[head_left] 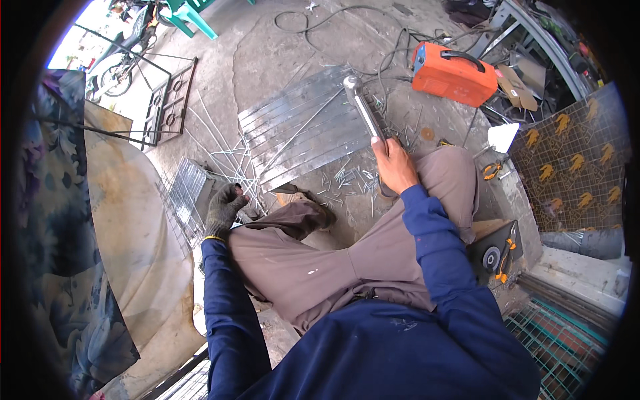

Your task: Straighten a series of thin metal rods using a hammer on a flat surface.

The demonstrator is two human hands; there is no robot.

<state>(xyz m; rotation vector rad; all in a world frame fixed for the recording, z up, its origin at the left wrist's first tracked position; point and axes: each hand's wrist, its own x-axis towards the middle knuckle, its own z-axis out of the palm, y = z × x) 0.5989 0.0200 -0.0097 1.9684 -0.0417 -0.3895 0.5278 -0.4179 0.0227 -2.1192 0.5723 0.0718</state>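
Note:
My bare right hand grips the dark handle of a hammer, its silver shaft pointing away from me and its rounded head uppermost. Under and beside the hammer lies a grey metal sheet on the floor, marked with parallel lines, with a thin rod lying slantwise across it. My left hand, in a grey glove, is above my left knee with its fingers curled. What it holds, if anything, I cannot make out. Near it are loose thin metal rods and a stack of wire mesh.
Short rod pieces litter the floor between my feet. An orange machine with a black handle stands at far right, cables beside it. Orange-handled pliers and a round disc are at my right. A hanging cloth lines the left.

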